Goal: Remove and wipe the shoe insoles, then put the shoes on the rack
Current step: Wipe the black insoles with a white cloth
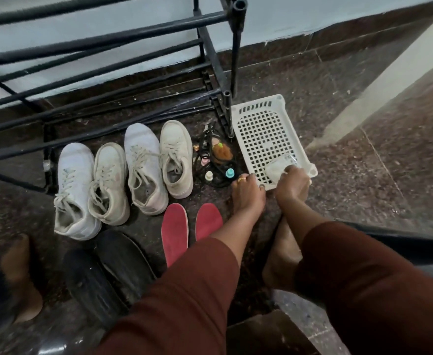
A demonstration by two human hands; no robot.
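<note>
Four white sneakers stand in a row on the dark floor: the far-left sneaker, a cream one, a third and a fourth. Two red insoles lie in front of them, and two black insoles lie nearer left. The black metal rack stands behind. My right hand pinches a whitish translucent wipe over the white basket. My left hand hovers beside the basket's near-left corner with fingers bent down and nothing visible in them.
A tangle of black cord with small bottles, one teal-capped and one white-capped, lies between the sneakers and the basket. A bare foot rests between my forearms, another foot at far left. A pale wall and skirting run behind the rack.
</note>
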